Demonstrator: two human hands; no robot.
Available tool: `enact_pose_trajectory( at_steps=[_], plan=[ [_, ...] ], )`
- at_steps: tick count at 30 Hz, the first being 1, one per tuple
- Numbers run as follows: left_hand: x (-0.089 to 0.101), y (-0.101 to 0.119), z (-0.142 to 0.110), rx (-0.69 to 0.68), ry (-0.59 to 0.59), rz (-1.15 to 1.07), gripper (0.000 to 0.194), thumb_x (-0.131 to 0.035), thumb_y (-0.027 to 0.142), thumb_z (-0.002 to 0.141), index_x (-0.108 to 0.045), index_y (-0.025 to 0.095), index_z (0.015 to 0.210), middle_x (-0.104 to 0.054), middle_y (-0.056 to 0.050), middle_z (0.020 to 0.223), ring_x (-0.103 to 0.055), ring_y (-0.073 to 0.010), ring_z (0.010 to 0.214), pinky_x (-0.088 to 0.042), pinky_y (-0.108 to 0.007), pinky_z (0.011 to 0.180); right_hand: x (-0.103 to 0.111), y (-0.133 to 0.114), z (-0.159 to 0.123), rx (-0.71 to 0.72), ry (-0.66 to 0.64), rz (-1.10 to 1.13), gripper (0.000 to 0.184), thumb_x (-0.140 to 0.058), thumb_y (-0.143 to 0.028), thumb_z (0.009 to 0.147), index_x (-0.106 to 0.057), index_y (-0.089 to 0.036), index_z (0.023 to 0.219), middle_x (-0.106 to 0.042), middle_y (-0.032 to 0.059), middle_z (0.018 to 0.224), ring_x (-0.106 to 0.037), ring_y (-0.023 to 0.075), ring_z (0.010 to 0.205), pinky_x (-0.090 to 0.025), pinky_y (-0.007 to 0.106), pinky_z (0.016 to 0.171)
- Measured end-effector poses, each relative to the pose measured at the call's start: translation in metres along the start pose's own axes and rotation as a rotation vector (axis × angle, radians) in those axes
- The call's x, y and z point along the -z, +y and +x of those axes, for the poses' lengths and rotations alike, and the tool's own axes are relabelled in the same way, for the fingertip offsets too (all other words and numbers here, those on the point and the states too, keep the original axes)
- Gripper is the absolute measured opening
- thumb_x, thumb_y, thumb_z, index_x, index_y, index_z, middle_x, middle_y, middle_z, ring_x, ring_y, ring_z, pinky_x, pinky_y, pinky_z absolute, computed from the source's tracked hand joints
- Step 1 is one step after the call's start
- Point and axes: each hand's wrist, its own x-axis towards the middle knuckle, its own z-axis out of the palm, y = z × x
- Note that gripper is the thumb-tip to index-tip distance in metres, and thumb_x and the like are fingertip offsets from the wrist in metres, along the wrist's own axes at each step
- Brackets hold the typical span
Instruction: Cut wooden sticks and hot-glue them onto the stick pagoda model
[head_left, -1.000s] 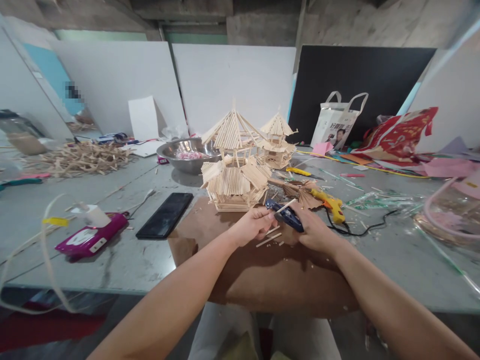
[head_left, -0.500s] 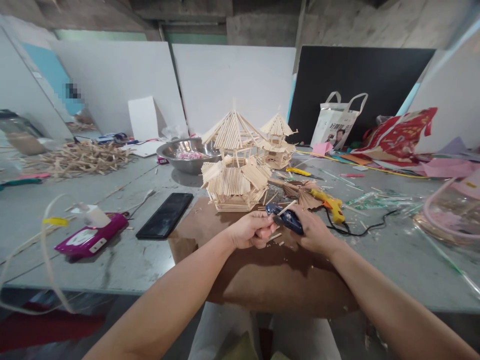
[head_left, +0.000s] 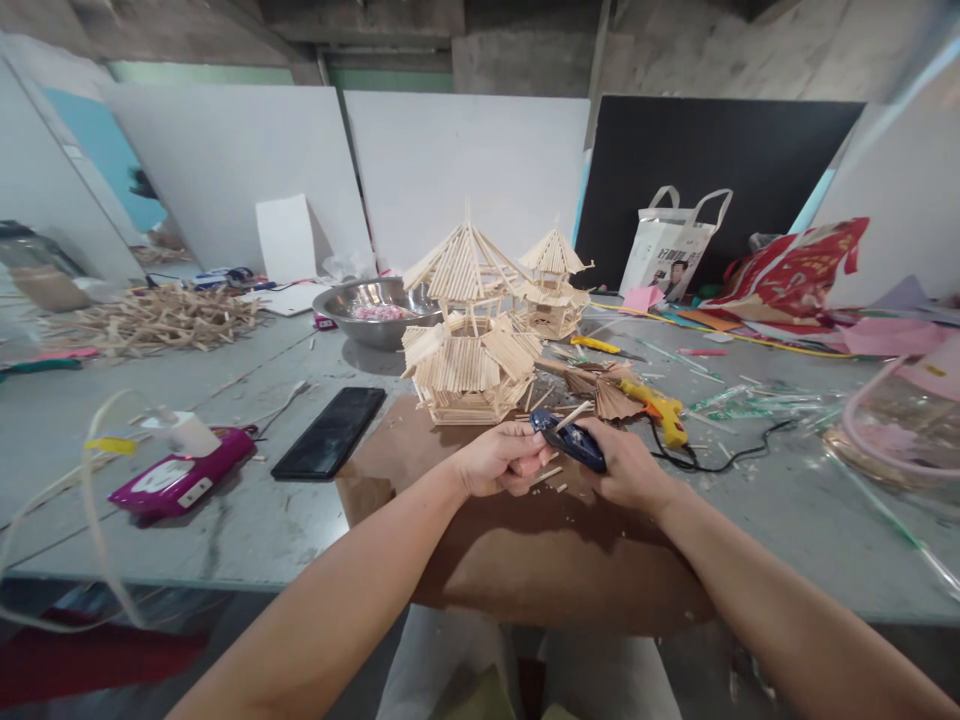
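My left hand (head_left: pixel 501 458) is closed in a pinch on a thin wooden stick (head_left: pixel 574 413) that pokes up to the right. My right hand (head_left: pixel 628 467) grips a blue-handled cutter (head_left: pixel 571 441), its jaws at the stick. Both hands hover over a brown board (head_left: pixel 540 540) scattered with short stick offcuts. Just beyond them stands a two-tier pavilion model (head_left: pixel 466 320) built of wooden sticks, with a smaller stick pavilion (head_left: pixel 553 282) behind it.
A black phone (head_left: pixel 330 431) lies left of the board, a magenta box (head_left: pixel 184 470) further left. A yellow glue gun (head_left: pixel 656 407) with a black cord sits right. A steel bowl (head_left: pixel 371 308), a stick pile (head_left: pixel 157 318), bags and coloured paper crowd the grey table's back.
My hands have drawn slightly closer together and toward me, with the left fingers curling tighter on the stick. The cutter stays at the stick. The view has shifted a little.
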Motion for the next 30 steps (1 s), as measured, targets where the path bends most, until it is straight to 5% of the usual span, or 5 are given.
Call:
enact_pose_trajectory(
  at_steps=[14, 19, 24, 30],
  plan=[
    [-0.004, -0.005, 0.009, -0.222, 0.271, 0.256, 0.033, -0.056, 0.045, 0.065, -0.048, 0.013, 0.066, -0.023, 0.01, 0.04, -0.014, -0.0009, 0.034, -0.013, -0.016, 0.034, 0.003, -0.005, 0.003, -0.156, -0.002, -0.036, 0.026, -0.049, -0.019, 0.063, -0.05, -0.019, 0.089, -0.061, 0.0062, 0.08, -0.056, 0.0201, 0.072, -0.038, 0.027, 0.061],
    [-0.002, -0.01, 0.015, -0.412, 0.407, 0.581, 0.035, -0.046, 0.047, 0.072, -0.049, 0.013, 0.065, -0.029, 0.008, 0.044, -0.024, -0.0028, 0.039, -0.02, -0.017, 0.039, 0.0, -0.001, 0.006, -0.172, 0.009, -0.045, 0.036, -0.048, -0.017, 0.062, -0.048, -0.018, 0.098, -0.06, 0.0084, 0.09, -0.056, 0.0228, 0.081, -0.04, 0.031, 0.067],
    [-0.001, -0.009, 0.014, -0.539, 0.461, 0.919, 0.029, -0.038, 0.035, 0.079, -0.055, 0.012, 0.074, -0.047, 0.001, 0.058, -0.041, -0.0079, 0.055, -0.034, -0.019, 0.054, -0.002, 0.007, 0.007, -0.043, 0.029, 0.075, 0.057, -0.047, -0.011, 0.059, -0.036, -0.016, 0.115, -0.05, 0.0101, 0.111, -0.047, 0.0224, 0.1, -0.035, 0.035, 0.083],
    [0.0, -0.008, 0.008, -0.687, 0.541, 1.415, 0.024, -0.035, 0.023, 0.079, -0.057, 0.014, 0.083, -0.055, -0.004, 0.066, -0.049, -0.0111, 0.06, -0.036, -0.021, 0.058, 0.006, 0.003, 0.005, 0.104, -0.012, 0.218, 0.05, -0.048, -0.012, 0.061, -0.039, -0.017, 0.111, -0.052, 0.0081, 0.103, -0.049, 0.0192, 0.092, -0.037, 0.032, 0.08]
  ],
)
